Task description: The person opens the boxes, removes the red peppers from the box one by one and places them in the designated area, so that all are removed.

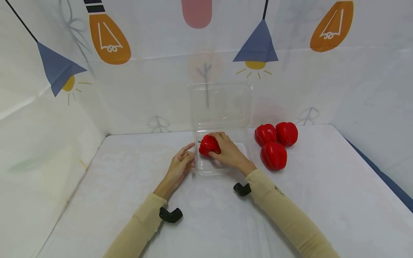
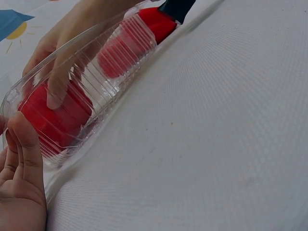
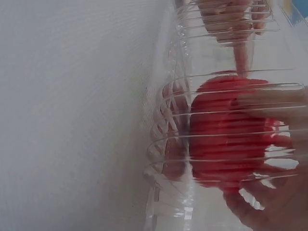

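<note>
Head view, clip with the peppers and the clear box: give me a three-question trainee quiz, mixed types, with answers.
1. True or false: the lid of the clear box stands open.
2. How many red peppers lie on the table outside the box? A) two B) three C) four
3. Which hand grips the pepper in the box?

Key:
1. True.
2. B: the three loose peppers lie to the right of the box.
3. The right hand; the left hand touches the box's left edge.

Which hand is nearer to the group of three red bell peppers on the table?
Right. The right hand grips a red pepper in the clear plastic clamshell container, left of the three red bell peppers; the left hand is farther left.
</note>
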Tool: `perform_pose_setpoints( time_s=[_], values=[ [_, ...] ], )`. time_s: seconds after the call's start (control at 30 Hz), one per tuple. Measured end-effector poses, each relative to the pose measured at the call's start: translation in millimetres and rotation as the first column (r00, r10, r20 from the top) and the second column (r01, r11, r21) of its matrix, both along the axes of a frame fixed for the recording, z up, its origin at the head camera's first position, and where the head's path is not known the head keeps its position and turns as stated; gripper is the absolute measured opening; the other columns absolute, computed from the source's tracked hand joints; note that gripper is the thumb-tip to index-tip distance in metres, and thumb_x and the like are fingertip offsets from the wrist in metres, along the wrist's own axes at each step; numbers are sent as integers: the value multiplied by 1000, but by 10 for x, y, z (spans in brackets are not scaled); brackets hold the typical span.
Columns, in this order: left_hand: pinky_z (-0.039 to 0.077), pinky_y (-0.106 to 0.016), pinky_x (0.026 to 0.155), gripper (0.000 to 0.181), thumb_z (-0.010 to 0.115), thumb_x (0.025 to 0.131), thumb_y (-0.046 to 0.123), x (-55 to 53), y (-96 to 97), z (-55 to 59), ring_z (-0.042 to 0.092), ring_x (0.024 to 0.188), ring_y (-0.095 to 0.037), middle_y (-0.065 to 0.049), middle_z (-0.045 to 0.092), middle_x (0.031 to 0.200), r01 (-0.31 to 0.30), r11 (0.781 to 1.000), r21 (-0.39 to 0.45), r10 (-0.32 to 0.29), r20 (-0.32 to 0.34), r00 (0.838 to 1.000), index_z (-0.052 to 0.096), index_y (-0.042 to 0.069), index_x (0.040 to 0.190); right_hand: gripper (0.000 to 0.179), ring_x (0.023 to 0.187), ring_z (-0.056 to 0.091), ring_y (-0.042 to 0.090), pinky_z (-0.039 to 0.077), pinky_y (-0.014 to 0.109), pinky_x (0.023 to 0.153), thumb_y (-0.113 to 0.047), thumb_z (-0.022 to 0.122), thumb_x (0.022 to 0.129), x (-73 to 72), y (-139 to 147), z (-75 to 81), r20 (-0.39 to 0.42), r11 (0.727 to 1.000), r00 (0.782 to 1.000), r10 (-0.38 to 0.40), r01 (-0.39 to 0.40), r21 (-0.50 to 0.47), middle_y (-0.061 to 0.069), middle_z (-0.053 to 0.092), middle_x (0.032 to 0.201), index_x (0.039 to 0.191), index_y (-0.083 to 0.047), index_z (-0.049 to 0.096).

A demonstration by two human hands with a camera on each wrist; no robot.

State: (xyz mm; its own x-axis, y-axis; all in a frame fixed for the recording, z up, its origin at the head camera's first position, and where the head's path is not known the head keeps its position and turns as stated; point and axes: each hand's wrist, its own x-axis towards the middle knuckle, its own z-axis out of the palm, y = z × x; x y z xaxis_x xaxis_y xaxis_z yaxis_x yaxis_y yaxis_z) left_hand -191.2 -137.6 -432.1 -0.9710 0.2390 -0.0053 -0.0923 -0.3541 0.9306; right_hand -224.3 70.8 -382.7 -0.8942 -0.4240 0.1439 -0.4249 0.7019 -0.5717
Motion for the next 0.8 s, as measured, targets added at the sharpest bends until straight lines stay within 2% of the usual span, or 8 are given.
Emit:
perform_pose_setpoints(
  time_s=[0.17,0.37,0.67,0.8],
  values=[
    [45,-15,52,49,51,95,4,5,5,9,51,60,-5,7,54,79,-4,1000,-2,4,-1,1000,38,9,142,62,121,49,29,50,45,95,-21,70,83,13,20,18,-22,1000,1000,-15,14,-22,11,43,135,137,-17,40],
    [45,-15,52,50,51,95,4,12,6,12,51,60,-5,6,54,79,-3,1000,-13,2,-10,1000,37,8,143,62,121,48,28,51,46,94,-22,70,82,42,51,33,-11,997,999,-31,30,-64,10,42,134,136,-19,40],
    [45,-14,53,51,52,95,5,20,-3,13,51,60,-4,8,53,79,0,1000,-10,0,-31,1000,35,6,144,63,120,44,28,54,45,89,-25,71,79,83,114,57,-54,996,998,-16,11,-84,10,41,130,136,-29,43],
    [45,-15,53,52,51,95,5,20,-3,13,51,60,-5,7,53,79,2,1000,-8,-2,-26,1000,34,6,144,66,120,44,29,54,45,88,-25,72,77,122,142,71,-51,996,999,-15,10,-89,11,40,130,136,-30,43]
  ],
)
